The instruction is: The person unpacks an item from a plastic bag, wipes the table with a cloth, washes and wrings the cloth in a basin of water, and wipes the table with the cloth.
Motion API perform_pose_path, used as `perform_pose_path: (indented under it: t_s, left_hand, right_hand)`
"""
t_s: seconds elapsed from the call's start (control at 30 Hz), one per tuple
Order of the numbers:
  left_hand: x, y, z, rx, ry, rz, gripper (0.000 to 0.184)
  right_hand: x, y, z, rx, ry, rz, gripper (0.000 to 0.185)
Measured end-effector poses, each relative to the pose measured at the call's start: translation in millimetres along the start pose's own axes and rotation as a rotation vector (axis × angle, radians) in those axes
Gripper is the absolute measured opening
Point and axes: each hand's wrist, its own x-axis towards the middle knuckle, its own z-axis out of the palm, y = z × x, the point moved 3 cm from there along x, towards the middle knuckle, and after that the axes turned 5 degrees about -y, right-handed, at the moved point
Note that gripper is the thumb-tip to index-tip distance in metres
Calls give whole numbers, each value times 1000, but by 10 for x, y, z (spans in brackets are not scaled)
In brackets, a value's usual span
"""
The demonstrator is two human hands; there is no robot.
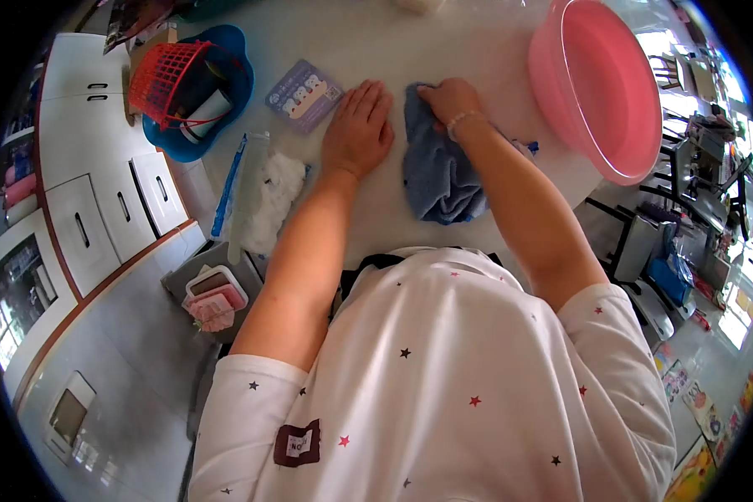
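Observation:
My left hand point(357, 130) lies flat on the white table point(376, 219), palm down, its fingers stretched out and holding nothing. Just beyond its fingertips on the left is a purple card point(304, 96) with white cartoon figures. My right hand point(453, 100) grips the upper edge of a crumpled blue-grey cloth point(437, 171), with its fingers curled. The cloth spreads from there toward my body, partly under my right wrist. White fluffy material point(278, 197) in clear plastic lies left of my left forearm.
A pink basin point(615, 92) stands at the right. At the back left, a blue tub point(194, 146) holds a red basket point(155, 79). White cabinets point(84, 138) stand left of the table; chairs point(636, 238) are at the far right.

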Motion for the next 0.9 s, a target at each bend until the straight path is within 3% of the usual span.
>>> perform_pose_path:
  t_s: [0.27,0.4,0.5,0.6,0.8,0.9]
  left_hand:
    - [-29,-10,-6,-31,1,-11,38]
    - [-3,-14,-16,-25,5,-1,37]
    - [8,-44,-14,-2,22,8,35]
    - [15,-41,-14,-21,9,-4,37]
    - [-11,-12,-19,-43,7,-3,37]
    - [-13,-51,-3,4,-1,9,34]
  right_hand:
    - [-225,237,-32,87,-14,19,47]
    - [-93,-111,-17,79,35,38,46]
    - [-105,82,-18,-92,9,30,45]
    - [-313,156,-93,25,-87,15,45]
    - [-88,-142,67,-32,46,-40,45]
    - [-337,75,41,35,-14,7,43]
